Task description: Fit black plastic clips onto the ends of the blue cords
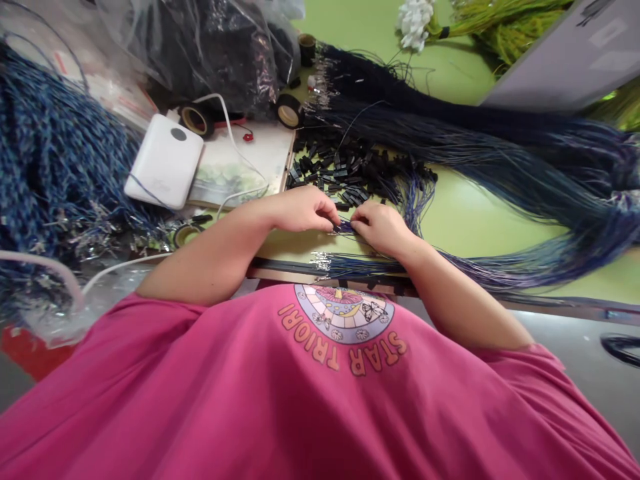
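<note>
My left hand (307, 208) is closed in a pinch at the left end of a short run of thin blue wires (345, 228). A small black connector piece seems to be between its fingertips, mostly hidden. A hand's breadth to the right, my right hand (381, 228) pinches the same wires between thumb and fingers. Just beyond both hands lies a heap of small black connectors (345, 170). Blue wires with connectors on them (417, 193) spread beside the right hand. Nearer my body, a bundle of wires with bare metal terminals (323, 261) lies along the table edge.
Long dark-blue wire bundles (475, 143) cross the green table (465, 213) on the right. At left are a white power bank (164, 160) with a cable, tape rolls (290, 111), twisted blue wires (55, 147) and a plastic bag (200, 47). A pale panel (555, 60) stands back right.
</note>
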Action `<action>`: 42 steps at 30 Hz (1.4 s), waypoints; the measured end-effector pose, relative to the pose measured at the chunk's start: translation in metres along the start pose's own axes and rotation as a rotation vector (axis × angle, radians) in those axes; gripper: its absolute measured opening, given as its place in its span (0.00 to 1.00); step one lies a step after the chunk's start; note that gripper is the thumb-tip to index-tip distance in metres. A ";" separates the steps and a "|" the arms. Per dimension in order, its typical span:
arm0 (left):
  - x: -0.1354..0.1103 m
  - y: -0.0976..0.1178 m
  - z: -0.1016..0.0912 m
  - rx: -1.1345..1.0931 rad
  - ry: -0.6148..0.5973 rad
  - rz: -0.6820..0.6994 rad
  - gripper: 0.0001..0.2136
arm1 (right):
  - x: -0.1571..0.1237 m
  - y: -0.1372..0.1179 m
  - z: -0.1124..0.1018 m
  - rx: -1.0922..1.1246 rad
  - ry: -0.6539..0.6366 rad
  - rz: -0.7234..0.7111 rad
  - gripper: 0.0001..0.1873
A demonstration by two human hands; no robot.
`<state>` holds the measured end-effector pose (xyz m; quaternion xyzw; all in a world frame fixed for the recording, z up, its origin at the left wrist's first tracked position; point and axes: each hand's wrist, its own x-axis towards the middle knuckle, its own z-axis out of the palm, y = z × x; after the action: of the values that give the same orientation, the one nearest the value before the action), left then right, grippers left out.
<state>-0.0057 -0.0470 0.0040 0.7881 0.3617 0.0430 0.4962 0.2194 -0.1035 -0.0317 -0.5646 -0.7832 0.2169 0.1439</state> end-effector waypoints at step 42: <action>0.010 0.014 0.034 -0.475 0.123 -0.076 0.07 | -0.032 -0.020 0.007 0.121 0.347 -0.053 0.13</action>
<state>0.0230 -0.0697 -0.0048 0.6310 0.4004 0.1562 0.6459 0.2096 -0.1402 -0.0271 -0.5630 -0.7468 0.1589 0.3164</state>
